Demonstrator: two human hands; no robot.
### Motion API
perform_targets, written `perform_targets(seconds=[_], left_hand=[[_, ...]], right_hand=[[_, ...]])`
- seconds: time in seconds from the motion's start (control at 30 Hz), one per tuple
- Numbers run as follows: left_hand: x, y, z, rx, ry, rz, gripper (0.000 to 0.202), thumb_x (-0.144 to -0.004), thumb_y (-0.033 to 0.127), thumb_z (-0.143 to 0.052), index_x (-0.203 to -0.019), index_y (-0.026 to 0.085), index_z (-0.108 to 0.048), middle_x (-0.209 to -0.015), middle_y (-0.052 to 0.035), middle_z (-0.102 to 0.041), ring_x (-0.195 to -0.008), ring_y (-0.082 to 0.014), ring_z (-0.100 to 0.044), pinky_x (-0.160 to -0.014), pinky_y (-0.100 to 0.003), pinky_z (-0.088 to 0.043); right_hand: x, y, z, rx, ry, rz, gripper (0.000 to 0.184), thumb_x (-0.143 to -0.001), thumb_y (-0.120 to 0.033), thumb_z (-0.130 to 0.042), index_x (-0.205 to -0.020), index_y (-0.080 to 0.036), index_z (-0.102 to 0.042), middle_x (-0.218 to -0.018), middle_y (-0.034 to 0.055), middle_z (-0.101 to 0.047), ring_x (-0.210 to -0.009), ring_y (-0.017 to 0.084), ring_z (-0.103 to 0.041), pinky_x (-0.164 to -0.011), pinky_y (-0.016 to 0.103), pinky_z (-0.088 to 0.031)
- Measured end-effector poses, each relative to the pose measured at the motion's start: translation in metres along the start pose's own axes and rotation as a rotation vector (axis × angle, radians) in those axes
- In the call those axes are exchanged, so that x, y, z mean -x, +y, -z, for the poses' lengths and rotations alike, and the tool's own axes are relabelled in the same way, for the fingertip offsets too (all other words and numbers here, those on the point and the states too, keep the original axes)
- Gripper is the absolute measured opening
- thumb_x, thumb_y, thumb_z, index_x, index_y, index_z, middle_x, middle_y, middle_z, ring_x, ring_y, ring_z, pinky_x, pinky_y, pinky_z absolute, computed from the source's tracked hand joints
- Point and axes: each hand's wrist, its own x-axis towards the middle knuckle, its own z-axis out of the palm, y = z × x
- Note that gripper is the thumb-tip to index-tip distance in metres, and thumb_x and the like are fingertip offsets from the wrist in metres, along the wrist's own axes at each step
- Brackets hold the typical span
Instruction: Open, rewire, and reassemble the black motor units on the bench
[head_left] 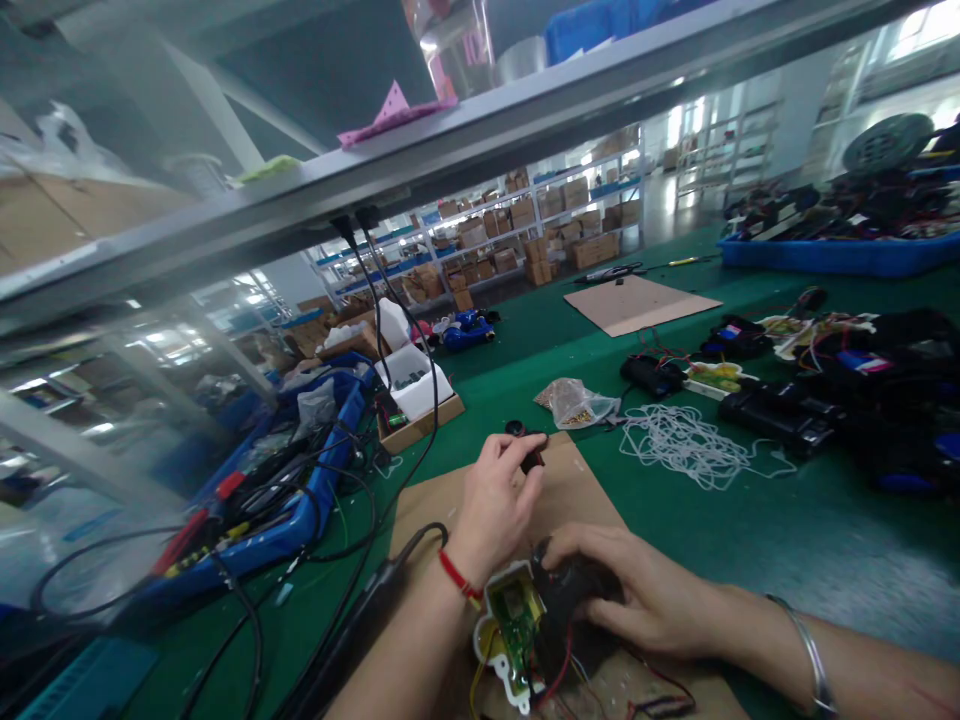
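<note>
My left hand (496, 500) reaches forward over a brown cardboard sheet (577, 490) and pinches a small black part (532, 458) between thumb and fingers. A second small black round part (514, 428) lies just beyond it. My right hand (637, 590), with a metal bangle on the wrist, is wrapped over a black device body (562, 610) near the bottom of the view. A white casing with a green circuit board (513, 625) sticks out to the left of that hand, with red and yellow wires trailing below it.
A soldering iron (360, 620) and black cables lie to the left. A blue tray (300, 520) of tools sits further left, a cardboard box (420, 415) behind it. A bag of small parts (574, 403), white wire bundle (690, 445) and black devices (780, 415) cover the green table at right.
</note>
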Motion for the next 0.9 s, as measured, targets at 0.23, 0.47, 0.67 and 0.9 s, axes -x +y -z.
perform_targets(seconds=[0.23,0.47,0.67,0.9], left_hand=[[0.086,0.008,0.01,0.482,0.12,0.107,0.008,-0.082,0.018,-0.055,-0.086,0.021,-0.048,-0.108,-0.006,-0.053,-0.102,-0.0182,-0.058,-0.085,-0.03,-0.051],[0.101,0.006,0.011,0.359,0.071,0.042,0.011,-0.083,0.017,-0.056,-0.093,0.023,-0.057,-0.12,-0.0077,-0.062,-0.11,-0.021,-0.06,-0.091,-0.035,-0.048],[0.1,0.018,0.021,0.416,0.165,-0.018,0.012,-0.076,0.013,-0.063,-0.085,0.02,-0.059,-0.11,-0.0063,-0.068,-0.098,-0.0188,-0.065,-0.083,-0.029,-0.05],[0.1,0.027,0.018,0.331,0.143,0.122,0.046,-0.067,0.03,-0.081,-0.111,0.028,-0.067,-0.081,-0.0031,-0.062,-0.076,-0.0193,-0.06,-0.067,-0.031,-0.051]], right_hand=[[0.001,-0.003,-0.005,0.002,0.022,-0.092,0.039,-0.072,-0.009,-0.057,-0.109,-0.017,-0.049,-0.099,0.0064,-0.062,-0.088,0.019,-0.058,-0.08,0.033,-0.047],[-0.001,-0.003,-0.013,0.001,-0.075,-0.177,0.043,-0.082,-0.022,-0.056,-0.125,-0.016,-0.053,-0.115,0.0132,-0.063,-0.117,0.029,-0.052,-0.1,0.045,-0.04],[0.007,0.002,-0.011,0.122,-0.078,-0.125,0.047,-0.085,-0.027,-0.058,-0.132,-0.02,-0.053,-0.129,0.0139,-0.058,-0.121,0.029,-0.053,-0.103,0.046,-0.04],[0.02,0.016,-0.005,0.218,0.008,-0.014,0.055,-0.074,-0.019,-0.064,-0.129,-0.025,-0.058,-0.124,0.0129,-0.062,-0.113,0.037,-0.058,-0.094,0.049,-0.049]])
